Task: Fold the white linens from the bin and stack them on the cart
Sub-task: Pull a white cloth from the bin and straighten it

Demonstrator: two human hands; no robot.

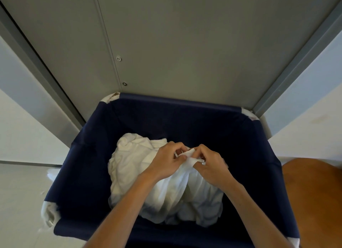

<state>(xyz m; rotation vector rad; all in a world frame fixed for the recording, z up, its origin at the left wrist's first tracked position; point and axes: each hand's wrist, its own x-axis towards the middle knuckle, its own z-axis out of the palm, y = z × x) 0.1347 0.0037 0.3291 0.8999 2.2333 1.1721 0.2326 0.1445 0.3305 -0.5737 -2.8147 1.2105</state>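
An edge of the crumpled white linen (175,192) is pinched by left grip (164,160) and right grip (212,166), nearly touching; its bulk lies below them in the navy fabric bin (88,155).

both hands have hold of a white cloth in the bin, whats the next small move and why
Probably lift the pinched edge and slide the hands apart along it. The left hand and right hand pinch one bunched bit of the white cloth, close together, while the rest lies crumpled in the bin, so it can't be folded yet.
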